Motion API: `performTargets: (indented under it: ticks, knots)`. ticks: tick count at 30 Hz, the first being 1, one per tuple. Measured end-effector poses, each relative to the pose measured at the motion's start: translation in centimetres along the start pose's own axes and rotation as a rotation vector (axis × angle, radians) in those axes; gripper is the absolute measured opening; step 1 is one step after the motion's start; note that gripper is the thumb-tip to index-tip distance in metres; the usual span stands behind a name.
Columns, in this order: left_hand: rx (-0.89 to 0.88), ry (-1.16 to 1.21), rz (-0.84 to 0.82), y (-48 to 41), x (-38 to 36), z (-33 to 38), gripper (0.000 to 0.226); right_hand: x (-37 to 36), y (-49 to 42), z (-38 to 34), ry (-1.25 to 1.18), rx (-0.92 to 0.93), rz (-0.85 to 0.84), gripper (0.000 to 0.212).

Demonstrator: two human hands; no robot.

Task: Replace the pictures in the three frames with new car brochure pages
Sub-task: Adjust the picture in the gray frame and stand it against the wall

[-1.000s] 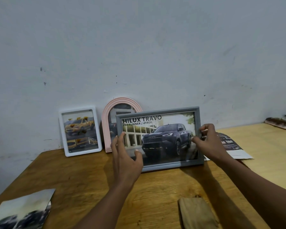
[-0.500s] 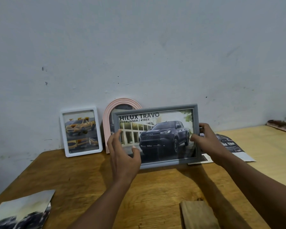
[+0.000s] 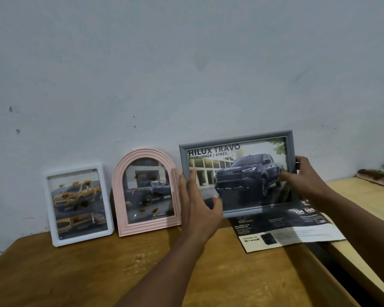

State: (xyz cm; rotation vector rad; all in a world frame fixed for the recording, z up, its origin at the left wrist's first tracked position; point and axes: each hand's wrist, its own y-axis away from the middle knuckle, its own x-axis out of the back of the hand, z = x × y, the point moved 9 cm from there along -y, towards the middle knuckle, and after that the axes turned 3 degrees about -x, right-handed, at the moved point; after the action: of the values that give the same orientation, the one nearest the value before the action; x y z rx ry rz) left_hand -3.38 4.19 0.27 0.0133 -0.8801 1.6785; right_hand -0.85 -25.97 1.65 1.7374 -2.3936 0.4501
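Observation:
A grey landscape frame [image 3: 237, 140] with a dark pickup brochure page is held upright near the wall, slightly tilted. My left hand [image 3: 197, 209] grips its lower left corner, thumb across the glass. My right hand [image 3: 306, 180] grips its right edge, thumb on the front. A pink arched frame [image 3: 124, 191] with a dark truck picture leans on the wall left of it. A white frame [image 3: 106, 196] with a yellow truck picture stands further left.
A loose brochure sheet [image 3: 293, 231] lies on the wooden table [image 3: 75, 273] under the grey frame's right side. A lighter second table [image 3: 364, 196] adjoins on the right, with a dark gap between them. The wall runs close behind the frames.
Both hands have carried the grey frame to the right and back toward the wall, uncovering the pink arched frame. The view has shifted closer and rightward.

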Motion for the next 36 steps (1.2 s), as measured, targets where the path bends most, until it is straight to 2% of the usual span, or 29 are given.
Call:
performTargets:
  ticks: [6,12,20,24,28,30,33,36]
  knots:
    - [0.084,0.037,-0.065,-2.0,-3.6,-1.9,0.1,0.5,-2.9,1.1,-0.004,0.063,0.093,0.059]
    - [0.101,0.04,-0.08,-2.5,-4.7,-2.9,0.108,-1.8,-5.8,2.7,-0.021,0.049,0.106,0.055]
    - [0.089,-0.193,-0.122,-2.0,-4.9,-3.5,0.107,-4.4,-6.2,4.0,-0.02,0.041,0.091,0.054]
    - [-0.04,-0.313,-0.078,-1.8,-5.0,-2.8,0.111,-5.3,-6.0,3.5,-0.014,0.042,0.019,0.052]
    - [-0.068,-0.377,-0.177,-1.4,-6.4,-2.3,0.109,-5.4,-7.6,6.1,0.075,0.006,-0.031,0.091]
    - [-0.033,-0.409,-0.234,-1.1,-7.0,-2.6,0.105,-5.4,-8.3,7.4,0.111,0.014,-0.037,0.094]
    - [-0.006,-0.414,-0.32,-0.5,-7.8,-3.5,0.098,-4.9,-4.2,4.5,0.234,0.028,0.071,0.08]
    - [0.0,-0.452,-0.413,0.8,-8.3,-4.5,0.089,-6.3,-0.1,3.7,0.484,0.098,0.107,0.058]
